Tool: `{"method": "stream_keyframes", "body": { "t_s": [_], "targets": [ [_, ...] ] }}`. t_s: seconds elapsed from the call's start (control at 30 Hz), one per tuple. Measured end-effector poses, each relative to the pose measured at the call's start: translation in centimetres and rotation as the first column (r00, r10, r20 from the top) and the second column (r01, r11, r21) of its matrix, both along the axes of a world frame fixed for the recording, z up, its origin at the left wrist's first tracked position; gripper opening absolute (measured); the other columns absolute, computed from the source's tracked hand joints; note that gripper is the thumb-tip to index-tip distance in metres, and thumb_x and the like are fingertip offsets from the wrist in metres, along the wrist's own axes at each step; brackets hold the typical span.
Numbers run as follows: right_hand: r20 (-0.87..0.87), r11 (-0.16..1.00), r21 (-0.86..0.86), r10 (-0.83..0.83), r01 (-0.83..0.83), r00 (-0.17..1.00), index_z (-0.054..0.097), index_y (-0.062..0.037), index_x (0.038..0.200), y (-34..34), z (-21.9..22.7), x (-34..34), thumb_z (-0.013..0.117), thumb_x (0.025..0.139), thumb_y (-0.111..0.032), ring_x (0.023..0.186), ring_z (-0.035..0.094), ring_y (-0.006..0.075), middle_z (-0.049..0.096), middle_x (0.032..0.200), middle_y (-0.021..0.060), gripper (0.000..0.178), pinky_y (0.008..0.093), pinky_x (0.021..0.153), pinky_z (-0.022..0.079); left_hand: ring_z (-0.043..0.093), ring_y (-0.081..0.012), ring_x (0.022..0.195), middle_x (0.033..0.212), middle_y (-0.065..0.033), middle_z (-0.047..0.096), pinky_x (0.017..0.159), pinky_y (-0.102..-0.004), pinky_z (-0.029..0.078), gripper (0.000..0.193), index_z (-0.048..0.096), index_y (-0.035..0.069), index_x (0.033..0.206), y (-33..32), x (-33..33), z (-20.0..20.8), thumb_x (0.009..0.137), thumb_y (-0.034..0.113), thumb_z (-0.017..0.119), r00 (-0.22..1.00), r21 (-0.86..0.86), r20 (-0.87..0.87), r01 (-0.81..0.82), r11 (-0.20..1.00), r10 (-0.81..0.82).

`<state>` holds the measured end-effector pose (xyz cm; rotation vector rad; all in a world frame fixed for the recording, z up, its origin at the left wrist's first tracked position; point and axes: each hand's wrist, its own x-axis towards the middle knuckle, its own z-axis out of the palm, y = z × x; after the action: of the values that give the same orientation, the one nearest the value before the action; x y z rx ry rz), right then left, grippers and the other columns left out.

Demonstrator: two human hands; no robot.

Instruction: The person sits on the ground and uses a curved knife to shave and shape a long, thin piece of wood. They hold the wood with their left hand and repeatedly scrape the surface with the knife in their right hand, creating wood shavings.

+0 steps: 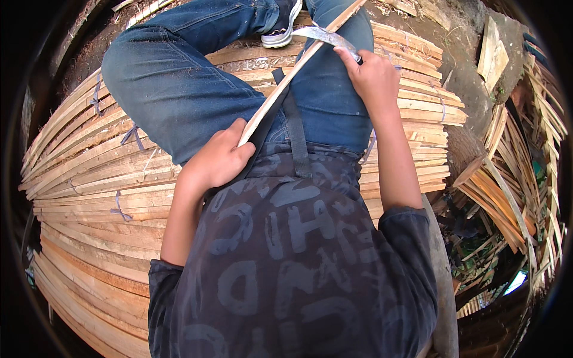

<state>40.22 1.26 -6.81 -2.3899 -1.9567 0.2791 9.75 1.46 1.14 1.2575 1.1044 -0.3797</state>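
My left hand (219, 157) is closed round the near end of a long, pale wooden strip (276, 90). The strip slants up and to the right across my lap, and its far end runs out at the top edge. In my closed right hand (376, 79) is a knife with a curved, shiny blade (319, 34). The blade lies across the strip above my right thigh, touching it or very close; I cannot tell which. My right fingers mostly hide the handle. Beneath the strip, a dark strap (293, 128) lies over my jeans.
Bundles of flat wooden strips (95, 206), tied with purple cord, spread under and beside me. More thin sticks (495, 203) stand piled at the right, near a pale wood offcut (492, 56). Bare ground with shavings shows at the far side, by my shoe (279, 37).
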Motion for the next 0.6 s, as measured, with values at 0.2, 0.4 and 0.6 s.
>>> {"method": "stream_keyframes", "body": {
  "t_s": [0.2,0.4,0.6],
  "targets": [
    [0.141,0.987,0.152,-0.067,0.045,0.988,0.066,-0.0069,0.062,0.0,-2.1,2.4,0.057,0.080,-0.071,0.052,0.064,0.0329,0.062,0.054,0.0139,0.067,0.0417,0.046,0.049,0.052,-0.0500,0.092,0.092,-0.0343,0.056,0.083,-0.0477,0.041,0.033,0.044,-0.007,0.099,0.6,1.3,-0.3,0.086,0.023,0.048,0.999,0.001,-0.022,0.025,1.000,-0.025],
    [-0.121,0.995,-0.029,-0.100,0.097,0.988,0.068,-0.0036,0.067,-1.5,-0.2,0.2,0.059,0.081,-0.068,0.055,0.062,0.0374,0.059,0.054,0.0183,0.066,0.0435,0.049,0.048,0.045,-0.0143,0.066,0.073,-0.0060,0.047,0.060,-0.0284,0.039,0.018,0.046,0.001,0.093,0.8,0.1,-1.5,0.083,0.016,0.045,0.992,-0.128,0.069,-0.095,0.987,0.105],
    [-0.385,0.971,-0.234,-0.133,0.043,0.913,0.066,-0.0006,0.065,-1.3,3.2,-3.8,0.059,0.083,-0.066,0.056,0.061,0.0389,0.058,0.054,0.0197,0.068,0.0432,0.051,0.048,0.033,-0.0070,0.054,0.070,0.0007,0.039,0.044,-0.0234,0.028,0.016,0.041,0.007,0.094,2.4,-0.5,-2.1,0.083,0.018,0.045,0.943,-0.562,0.087,-0.221,0.797,0.323]
  ]
}}
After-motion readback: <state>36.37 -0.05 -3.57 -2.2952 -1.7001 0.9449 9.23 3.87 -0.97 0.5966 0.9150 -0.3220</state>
